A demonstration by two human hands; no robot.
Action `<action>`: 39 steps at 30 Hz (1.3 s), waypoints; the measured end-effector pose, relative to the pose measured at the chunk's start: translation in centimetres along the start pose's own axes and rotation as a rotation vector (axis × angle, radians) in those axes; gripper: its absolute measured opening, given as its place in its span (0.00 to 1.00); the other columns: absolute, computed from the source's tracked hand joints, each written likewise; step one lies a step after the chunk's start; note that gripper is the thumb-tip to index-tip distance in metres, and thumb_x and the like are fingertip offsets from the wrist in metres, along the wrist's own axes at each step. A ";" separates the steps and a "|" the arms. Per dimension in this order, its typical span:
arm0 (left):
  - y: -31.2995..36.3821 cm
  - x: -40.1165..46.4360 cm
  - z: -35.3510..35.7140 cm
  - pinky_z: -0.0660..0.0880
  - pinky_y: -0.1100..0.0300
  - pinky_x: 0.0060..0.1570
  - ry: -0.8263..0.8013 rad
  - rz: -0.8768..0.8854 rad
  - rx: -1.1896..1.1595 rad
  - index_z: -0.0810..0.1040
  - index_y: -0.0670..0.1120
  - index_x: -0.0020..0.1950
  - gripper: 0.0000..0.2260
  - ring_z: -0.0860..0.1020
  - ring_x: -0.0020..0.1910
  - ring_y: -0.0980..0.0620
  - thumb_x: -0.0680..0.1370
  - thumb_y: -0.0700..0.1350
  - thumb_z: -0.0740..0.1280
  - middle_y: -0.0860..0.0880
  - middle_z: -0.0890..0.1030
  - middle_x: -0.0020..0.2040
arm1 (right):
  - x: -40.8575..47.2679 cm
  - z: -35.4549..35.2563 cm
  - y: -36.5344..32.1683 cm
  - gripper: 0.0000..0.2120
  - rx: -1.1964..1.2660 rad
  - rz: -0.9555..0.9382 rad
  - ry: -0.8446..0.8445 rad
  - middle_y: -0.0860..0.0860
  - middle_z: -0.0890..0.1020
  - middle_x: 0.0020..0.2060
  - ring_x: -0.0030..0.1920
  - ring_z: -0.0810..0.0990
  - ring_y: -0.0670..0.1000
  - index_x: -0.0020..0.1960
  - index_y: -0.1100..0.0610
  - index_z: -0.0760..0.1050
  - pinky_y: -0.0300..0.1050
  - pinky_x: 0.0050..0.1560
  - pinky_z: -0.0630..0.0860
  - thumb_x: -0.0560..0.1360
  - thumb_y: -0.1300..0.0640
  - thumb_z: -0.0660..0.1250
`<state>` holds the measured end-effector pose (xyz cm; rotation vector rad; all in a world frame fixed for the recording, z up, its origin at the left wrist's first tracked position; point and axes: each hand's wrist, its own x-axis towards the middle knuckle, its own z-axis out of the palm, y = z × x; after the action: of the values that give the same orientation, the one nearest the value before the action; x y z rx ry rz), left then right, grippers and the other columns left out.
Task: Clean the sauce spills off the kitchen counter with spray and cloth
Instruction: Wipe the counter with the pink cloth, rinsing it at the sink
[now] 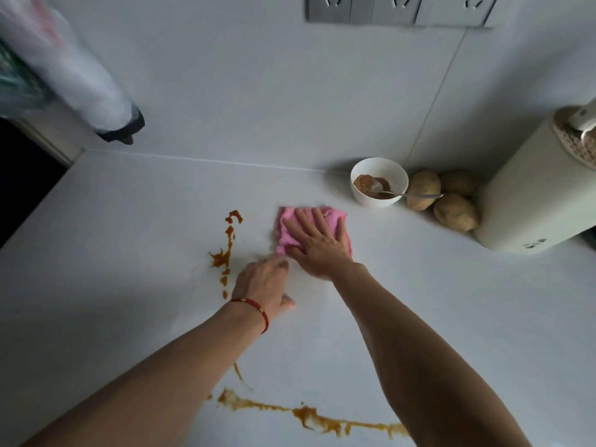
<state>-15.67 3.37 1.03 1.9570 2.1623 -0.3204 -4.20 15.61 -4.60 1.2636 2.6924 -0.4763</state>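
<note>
1. Sauce streak [309,414]: smeared along the lower edge of the frame on the white counter [129,253].
2. Left hand [263,282]: set on the counter at centre, fingers loosely curled, nothing held.
3. Sauce trail [227,250]: left of centre, just beside the left hand.
4. Right hand [317,243]: laid flat, fingers spread, pressed on the pink cloth [290,225].
5. Bowl [379,182] with spoon [416,195], potatoes [451,208]: right of centre, against the wall.

Bowl [379,182] and potatoes [443,201] block the right; counter [129,221] leftward lies open.
</note>
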 end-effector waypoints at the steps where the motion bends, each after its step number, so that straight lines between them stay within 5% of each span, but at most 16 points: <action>1: -0.2 0.2 0.0 0.76 0.52 0.58 0.001 0.006 -0.001 0.74 0.47 0.66 0.27 0.77 0.60 0.46 0.73 0.59 0.74 0.48 0.76 0.63 | -1.6 0.3 0.8 0.32 -0.006 -0.034 0.010 0.42 0.40 0.84 0.83 0.35 0.53 0.83 0.36 0.40 0.75 0.77 0.39 0.83 0.32 0.45; 4: -0.2 0.2 -0.1 0.76 0.51 0.54 -0.009 0.027 0.008 0.75 0.46 0.62 0.25 0.77 0.56 0.45 0.72 0.60 0.74 0.47 0.75 0.59 | -8.5 1.4 5.6 0.35 0.031 0.096 0.103 0.37 0.40 0.83 0.83 0.36 0.49 0.82 0.33 0.41 0.72 0.78 0.40 0.77 0.25 0.40; 9: -1.2 0.6 -0.1 0.78 0.51 0.56 -0.040 0.036 -0.122 0.77 0.44 0.62 0.22 0.78 0.59 0.45 0.74 0.54 0.74 0.46 0.77 0.60 | -11.4 2.4 5.9 0.39 0.141 0.620 0.064 0.44 0.32 0.82 0.82 0.31 0.55 0.82 0.36 0.33 0.76 0.75 0.34 0.74 0.26 0.35; 11: -2.3 0.6 -0.7 0.77 0.50 0.60 -0.021 0.065 -0.194 0.78 0.44 0.64 0.18 0.78 0.61 0.44 0.76 0.48 0.71 0.45 0.80 0.62 | -9.4 2.9 1.4 0.36 0.178 0.572 0.043 0.46 0.31 0.82 0.82 0.30 0.58 0.83 0.39 0.33 0.80 0.72 0.33 0.79 0.29 0.38; 15: -5.8 -0.7 -1.8 0.73 0.54 0.66 0.134 0.133 -0.422 0.80 0.46 0.66 0.18 0.78 0.63 0.45 0.76 0.45 0.71 0.45 0.82 0.63 | -11.7 4.5 -3.4 0.36 0.049 0.151 0.033 0.43 0.36 0.83 0.83 0.33 0.55 0.84 0.37 0.41 0.79 0.75 0.41 0.79 0.27 0.41; 19: -9.7 -2.7 -1.2 0.74 0.59 0.64 0.136 0.182 -0.640 0.82 0.49 0.63 0.16 0.79 0.60 0.54 0.75 0.45 0.72 0.54 0.82 0.60 | -15.5 4.1 -1.0 0.40 0.074 0.401 0.053 0.39 0.35 0.82 0.82 0.33 0.51 0.82 0.34 0.38 0.76 0.75 0.39 0.74 0.22 0.42; 22: -10.9 -3.9 -0.8 0.78 0.63 0.56 0.140 -0.049 -1.108 0.85 0.49 0.57 0.11 0.83 0.50 0.57 0.75 0.43 0.74 0.55 0.86 0.49 | -12.2 3.7 -2.6 0.40 0.155 0.611 -0.009 0.45 0.30 0.81 0.81 0.28 0.58 0.81 0.38 0.31 0.82 0.71 0.35 0.77 0.24 0.43; 25: -10.4 -4.5 -0.3 0.81 0.59 0.56 0.083 -0.161 -1.401 0.85 0.45 0.58 0.11 0.85 0.46 0.53 0.77 0.40 0.73 0.50 0.87 0.45 | -7.0 3.1 -6.4 0.38 0.190 0.493 -0.033 0.47 0.30 0.81 0.80 0.27 0.60 0.82 0.38 0.32 0.84 0.69 0.33 0.79 0.26 0.43; 30: -7.6 -5.2 0.3 0.70 0.64 0.67 0.149 0.197 -0.761 0.75 0.44 0.73 0.25 0.78 0.65 0.48 0.76 0.33 0.68 0.44 0.80 0.67 | -7.8 3.7 -9.3 0.38 0.102 0.057 -0.021 0.43 0.35 0.82 0.82 0.31 0.54 0.84 0.41 0.38 0.72 0.79 0.37 0.81 0.28 0.47; 33: -4.8 -5.4 1.3 0.53 0.61 0.77 0.090 0.366 -0.357 0.64 0.42 0.79 0.29 0.59 0.80 0.49 0.78 0.37 0.65 0.45 0.64 0.80 | -12.0 4.5 -5.0 0.45 0.281 -0.024 0.161 0.47 0.49 0.84 0.84 0.42 0.49 0.85 0.51 0.50 0.59 0.83 0.44 0.78 0.25 0.52; 35: -3.0 -5.4 1.7 0.48 0.56 0.80 0.076 0.377 -0.101 0.56 0.41 0.81 0.30 0.48 0.82 0.48 0.81 0.41 0.61 0.44 0.55 0.82 | -13.3 5.1 -3.3 0.46 0.247 -0.004 0.183 0.47 0.50 0.84 0.84 0.42 0.47 0.85 0.52 0.51 0.55 0.83 0.45 0.78 0.25 0.51; 39: -2.7 -4.9 1.4 0.67 0.52 0.74 0.032 0.400 0.044 0.66 0.42 0.77 0.23 0.59 0.79 0.47 0.81 0.44 0.61 0.44 0.66 0.77 | -11.0 4.8 -5.2 0.42 0.093 0.089 0.120 0.50 0.43 0.84 0.84 0.38 0.52 0.85 0.54 0.46 0.60 0.82 0.38 0.80 0.30 0.45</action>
<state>-17.85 -1.97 1.20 2.3679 1.7336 -0.2704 -1.24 2.83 -5.24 1.4752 2.7246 -0.5362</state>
